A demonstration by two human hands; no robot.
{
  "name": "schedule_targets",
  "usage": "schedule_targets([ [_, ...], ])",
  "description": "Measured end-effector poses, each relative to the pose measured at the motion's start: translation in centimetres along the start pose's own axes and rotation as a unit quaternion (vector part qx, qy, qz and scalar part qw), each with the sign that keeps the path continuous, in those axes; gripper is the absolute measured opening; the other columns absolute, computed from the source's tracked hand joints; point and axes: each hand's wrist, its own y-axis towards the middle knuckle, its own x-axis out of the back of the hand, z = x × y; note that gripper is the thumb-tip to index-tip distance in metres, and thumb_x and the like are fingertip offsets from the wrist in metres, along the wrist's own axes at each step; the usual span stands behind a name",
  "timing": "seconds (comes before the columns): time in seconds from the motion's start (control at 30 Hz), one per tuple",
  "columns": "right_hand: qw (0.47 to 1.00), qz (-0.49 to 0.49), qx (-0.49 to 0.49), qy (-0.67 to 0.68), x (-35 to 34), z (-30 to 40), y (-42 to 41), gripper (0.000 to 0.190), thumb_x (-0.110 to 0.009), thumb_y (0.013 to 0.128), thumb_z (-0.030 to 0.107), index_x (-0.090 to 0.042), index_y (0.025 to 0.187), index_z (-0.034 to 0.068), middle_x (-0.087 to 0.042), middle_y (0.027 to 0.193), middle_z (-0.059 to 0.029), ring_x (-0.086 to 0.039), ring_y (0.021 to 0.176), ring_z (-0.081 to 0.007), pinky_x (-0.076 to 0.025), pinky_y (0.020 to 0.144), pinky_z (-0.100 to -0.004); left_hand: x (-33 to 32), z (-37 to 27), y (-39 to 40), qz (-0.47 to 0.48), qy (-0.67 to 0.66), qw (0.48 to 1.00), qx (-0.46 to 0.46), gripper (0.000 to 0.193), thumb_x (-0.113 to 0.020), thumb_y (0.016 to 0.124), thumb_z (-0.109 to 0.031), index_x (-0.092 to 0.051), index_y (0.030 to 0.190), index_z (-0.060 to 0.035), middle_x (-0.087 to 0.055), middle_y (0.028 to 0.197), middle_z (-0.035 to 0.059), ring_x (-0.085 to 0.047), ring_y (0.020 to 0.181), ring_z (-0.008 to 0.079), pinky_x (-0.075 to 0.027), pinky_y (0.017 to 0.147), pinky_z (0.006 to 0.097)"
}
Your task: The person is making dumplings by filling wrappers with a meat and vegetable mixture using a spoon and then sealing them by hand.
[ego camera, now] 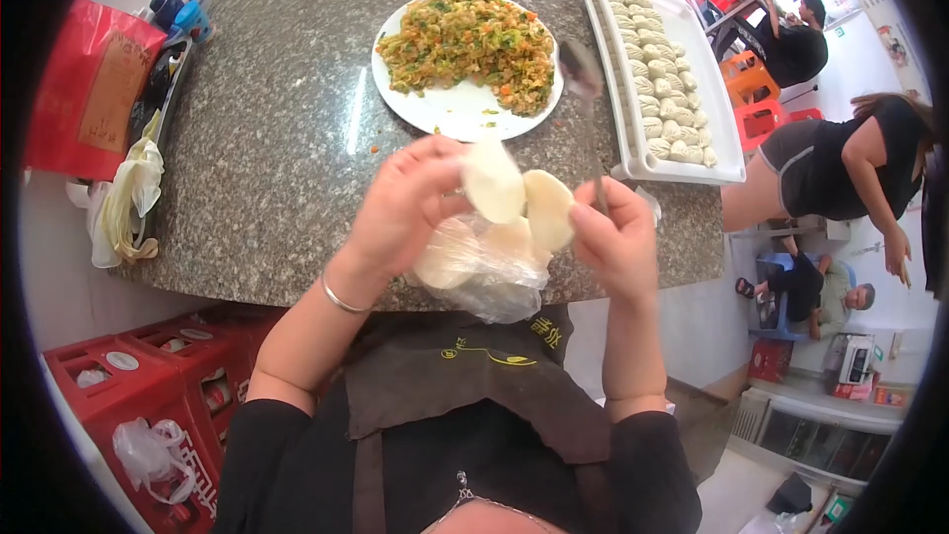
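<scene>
My left hand [400,204] pinches a round dough wrapper [493,182] above the table's near edge. Between finger and thumb, my right hand [617,237] grips a second dough wrapper [549,209]; the same hand also holds a metal spoon [593,126], its bowl up beside the plate. Below both hands, more wrappers lie in a clear plastic bag [493,285]. Chopped vegetable filling [467,44] is heaped on a white plate [452,122] beyond my hands, with its near part bare. To the right, pleated dumplings [660,81] stand in rows in a white tray [676,172].
A speckled stone tabletop [274,111] carries everything. On its left edge are a red bag [96,89], a dark tray [174,81] and a crumpled plastic glove [130,200]. Red crates [133,386] stand below left. Several people [838,156] are off to the right.
</scene>
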Motion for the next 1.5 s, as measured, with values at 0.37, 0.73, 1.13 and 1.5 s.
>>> schedule_targets([
  [0.37, 0.977, 0.011, 0.081, -0.199, 0.3, -3.5, 1.4, 0.029, -0.057, 0.09, 0.011, -0.06, 0.116, -0.001, -0.063, 0.078, -0.0052, -0.055, 0.066, -0.0079, -0.046, 0.06, -0.0256, 3.8, -0.3, -0.5, -0.072, -0.214, 0.974, 0.021, 0.029, -0.043, 0.096, -0.014, -0.047, 0.117, 0.005, -0.06, 0.112, 0.0163, -0.061, 0.105, 0.0241, -0.053, 0.091, 0.0365],
  [0.73, 0.898, -0.059, 0.135, -0.414, 1.3, -5.3, 5.0, 0.027, -0.055, 0.088, 0.005, -0.062, 0.113, 0.0, -0.065, 0.087, -0.0233, -0.066, 0.075, -0.0299, -0.05, 0.069, -0.0342, 6.1, 1.8, -0.3, -0.134, -0.161, 0.977, 0.046, 0.034, -0.041, 0.095, -0.008, -0.04, 0.125, 0.0092, -0.05, 0.126, 0.0209, -0.052, 0.115, 0.0312, -0.045, 0.1, 0.0427],
  [1.13, 0.912, -0.007, 0.108, -0.397, 0.1, -5.4, 6.4, 0.026, -0.054, 0.089, 0.006, -0.063, 0.113, 0.003, -0.06, 0.067, -0.0163, -0.052, 0.056, -0.014, -0.044, 0.058, -0.0288, 4.7, 1.9, 1.3, -0.118, -0.167, 0.976, 0.078, 0.041, -0.039, 0.098, -0.021, -0.039, 0.129, 0.0046, -0.048, 0.129, 0.0181, -0.047, 0.121, 0.031, -0.035, 0.105, 0.0481],
  [1.5, 0.917, 0.074, 0.121, -0.372, -0.2, -4.2, 4.5, 0.029, -0.057, 0.087, 0.005, -0.062, 0.115, 0.003, -0.063, 0.074, -0.0137, -0.053, 0.058, -0.0113, -0.044, 0.058, -0.0259, 3.6, 1.2, 2.2, -0.084, -0.246, 0.965, 0.021, 0.04, -0.035, 0.1, -0.023, -0.036, 0.132, 0.0008, -0.046, 0.132, 0.0158, -0.046, 0.123, 0.0273, -0.038, 0.104, 0.0428],
])
